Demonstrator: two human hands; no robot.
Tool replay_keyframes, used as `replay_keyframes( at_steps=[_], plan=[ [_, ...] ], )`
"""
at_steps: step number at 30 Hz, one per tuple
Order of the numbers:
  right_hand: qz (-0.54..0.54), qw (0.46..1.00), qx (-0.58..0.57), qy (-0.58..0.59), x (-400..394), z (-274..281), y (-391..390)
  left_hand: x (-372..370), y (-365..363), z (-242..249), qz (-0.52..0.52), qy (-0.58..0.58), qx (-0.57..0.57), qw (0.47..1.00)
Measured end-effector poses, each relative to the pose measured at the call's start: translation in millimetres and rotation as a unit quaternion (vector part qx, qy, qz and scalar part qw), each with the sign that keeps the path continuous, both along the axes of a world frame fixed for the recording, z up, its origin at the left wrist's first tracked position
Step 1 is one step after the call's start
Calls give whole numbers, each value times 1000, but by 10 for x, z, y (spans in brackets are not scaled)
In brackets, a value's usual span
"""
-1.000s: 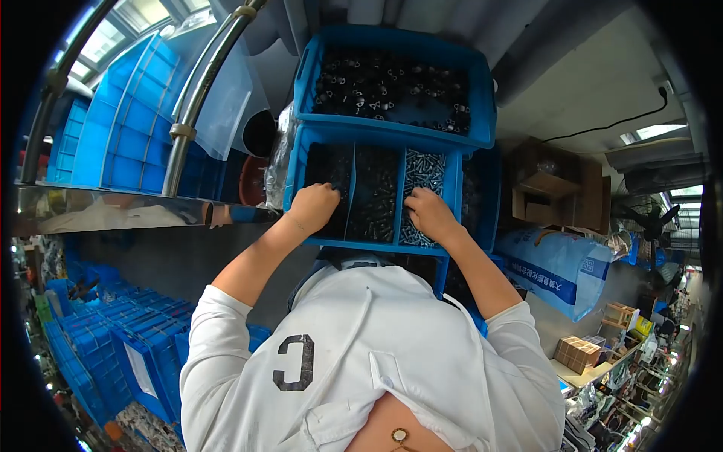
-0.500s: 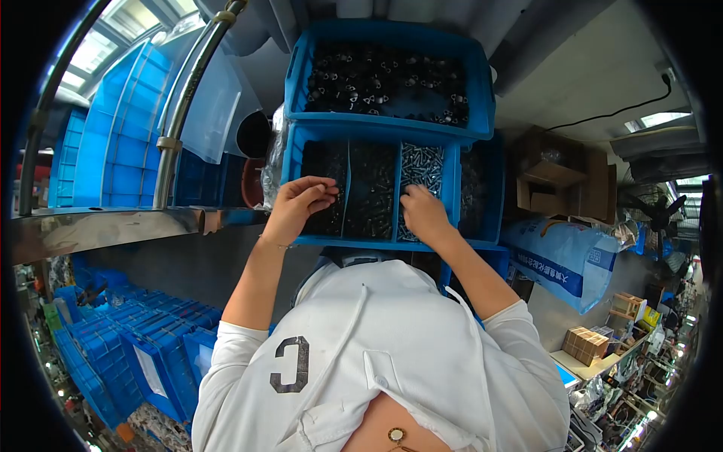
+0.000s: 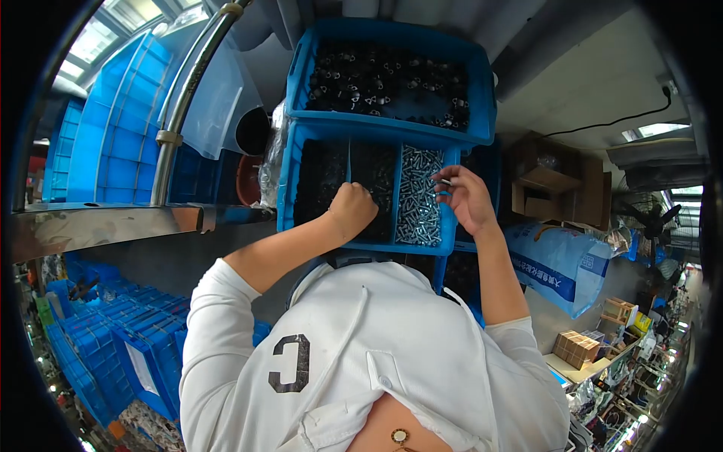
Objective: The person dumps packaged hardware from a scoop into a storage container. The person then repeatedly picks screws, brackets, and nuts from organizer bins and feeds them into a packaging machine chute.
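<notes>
My left hand (image 3: 352, 208) reaches down over the dark small parts (image 3: 374, 166) in the middle compartment of a blue divided bin (image 3: 292, 190). Its fingers are curled under, and whatever they pinch is hidden. At the bin's right wall, my right hand (image 3: 470, 202) is raised with a small screw (image 3: 448, 181) between thumb and fingers. Silvery screws (image 3: 419, 203) fill the narrow right compartment beside it. More dark parts (image 3: 318, 177) lie in the left compartment.
Behind stands another blue bin (image 3: 301, 83) with black parts and shiny metal pieces. A metal post (image 3: 167, 151) and rail (image 3: 113, 232) border the left. Cardboard boxes (image 3: 553, 181) and a blue-white sack (image 3: 561, 264) are at the right. Blue crates (image 3: 143, 339) sit lower left.
My left hand has moved right and down, from above the left compartment to the middle one. My right hand has come up out of the screws and shifted right, holding a screw.
</notes>
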State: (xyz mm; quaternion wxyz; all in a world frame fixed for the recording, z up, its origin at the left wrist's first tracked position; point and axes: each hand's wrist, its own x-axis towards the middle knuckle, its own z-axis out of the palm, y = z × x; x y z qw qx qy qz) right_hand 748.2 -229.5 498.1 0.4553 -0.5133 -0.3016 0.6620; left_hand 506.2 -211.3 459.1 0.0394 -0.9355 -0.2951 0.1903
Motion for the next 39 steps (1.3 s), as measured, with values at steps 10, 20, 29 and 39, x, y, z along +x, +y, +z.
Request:
replay_keyframes(
  at_steps=[10,20,29,39],
  plan=[
    [346,583,230,-698,-369,-436,308,-32,33,21,-13,-17,-28,999],
    [309,669,151,-659,-365,-544,340,-359,152,499,186,-268,-200,924],
    [62,998,0,-28,98,115,546,-799,-75,571,314,-421,-287,802],
    [259,574,68,-774,554,-537,2421,-688,-195,712,306,-441,-306,787]
  ],
)
